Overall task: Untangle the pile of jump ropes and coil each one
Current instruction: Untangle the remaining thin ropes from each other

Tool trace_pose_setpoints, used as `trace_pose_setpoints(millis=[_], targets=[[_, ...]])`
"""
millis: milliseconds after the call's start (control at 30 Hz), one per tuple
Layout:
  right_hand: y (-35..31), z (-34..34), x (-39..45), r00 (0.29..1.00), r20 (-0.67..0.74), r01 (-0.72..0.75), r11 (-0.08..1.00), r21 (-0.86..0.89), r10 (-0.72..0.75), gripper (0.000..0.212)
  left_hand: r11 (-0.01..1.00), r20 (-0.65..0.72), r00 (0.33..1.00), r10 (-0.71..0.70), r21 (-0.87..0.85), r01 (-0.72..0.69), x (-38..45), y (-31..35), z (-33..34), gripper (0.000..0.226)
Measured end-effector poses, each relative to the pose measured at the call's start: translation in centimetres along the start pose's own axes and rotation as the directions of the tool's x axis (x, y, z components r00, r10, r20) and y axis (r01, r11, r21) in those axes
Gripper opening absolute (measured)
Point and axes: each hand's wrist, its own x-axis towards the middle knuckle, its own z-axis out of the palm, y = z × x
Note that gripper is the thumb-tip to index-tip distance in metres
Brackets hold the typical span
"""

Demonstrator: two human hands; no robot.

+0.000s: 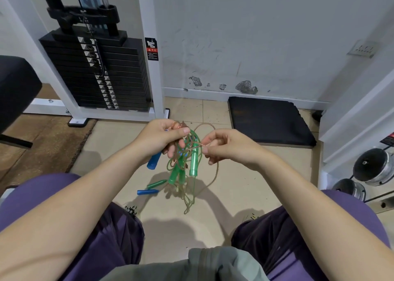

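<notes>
A tangle of jump ropes (185, 152) hangs in the air between my hands, above the tiled floor. My left hand (162, 137) grips the top of the tangle, with brown cord bunched in its fingers and a blue handle (154, 162) sticking out below it. My right hand (226, 147) pinches a brown cord strand at the tangle's right side. Green handles (194, 163) dangle from green cord in the middle. A brown loop (210, 174) trails down to the floor. A green handle (156, 184) and a second blue handle (147, 191) lie on the floor below.
A weight stack machine (96, 71) with a white frame stands at the back left. A black mat (268, 120) lies by the wall on the right. Dumbbells (371, 169) sit on a rack at far right. My knees in purple trousers flank the floor space.
</notes>
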Motion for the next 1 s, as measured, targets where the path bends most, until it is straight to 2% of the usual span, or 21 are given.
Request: trace_pose_setpoints(millis=[67,133,233,367,433,500,567,633,700,767,867,1000], targets=[[0.0,0.9,0.4,0.996,-0.075,0.043,0.998,0.039,-0.04,0.019,1.0,0.062,0.998,-0.006,-0.017,0.007,-0.1,0.1,0.2,0.019],[0.0,1.6,0.7,0.986,-0.143,0.074,0.994,-0.077,-0.085,0.02,1.0,0.059,0.998,-0.016,0.002,0.016,-0.1,0.1,0.3,0.019],[0.0,1.6,1.0,0.977,-0.173,0.072,0.959,-0.276,-0.123,0.02,0.999,-0.04,0.999,-0.031,0.04,0.033,0.2,-0.3,0.0,0.023],[0.1,1.2,1.2,0.965,-0.23,0.031,0.926,-0.375,-0.126,0.01,0.992,-0.179,0.982,-0.052,0.105,0.071,0.9,-1.2,-0.6,0.024],[-0.1,1.0,1.0,0.954,-0.258,0.072,0.953,-0.293,-0.152,0.012,0.982,-0.19,0.979,-0.072,0.158,0.103,1.1,-1.5,-0.8,0.024],[-0.6,0.7,0.6,0.939,-0.269,0.207,0.977,-0.06,-0.215,0.015,0.961,-0.187,0.976,-0.109,0.23,0.151,1.2,-1.8,-1.2,0.023],[-1.2,0.1,0.2,0.916,-0.291,0.337,0.921,0.194,-0.274,0.018,0.922,-0.193,0.97,-0.145,0.329,0.203,1.1,-2.1,-1.5,0.027],[-1.7,-0.7,0.0,0.913,-0.29,0.381,0.854,0.355,-0.286,0.017,0.898,-0.202,0.966,-0.159,0.376,0.227,1.0,-2.2,-1.6,0.029],[-2.0,-1.2,-0.2,0.935,-0.247,0.331,0.875,0.353,-0.254,0.012,0.917,-0.2,0.969,-0.142,0.342,0.205,1.0,-2.3,-1.4,0.028],[-1.9,-1.3,-0.4,0.969,-0.165,0.215,0.951,0.221,-0.181,0.017,0.949,-0.191,0.974,-0.124,0.265,0.172,1.0,-2.0,-1.3,0.027],[-1.2,-0.9,-0.4,0.998,-0.043,0.054,0.997,0.054,-0.051,0.032,0.977,-0.159,0.983,-0.091,0.178,0.119,1.0,-1.5,-1.1,0.025],[-0.3,0.1,0.0,0.997,-0.063,-0.053,0.999,0.004,0.053,0.031,0.994,-0.086,0.995,-0.054,0.09,0.062,0.6,-0.8,-0.5,0.023]])
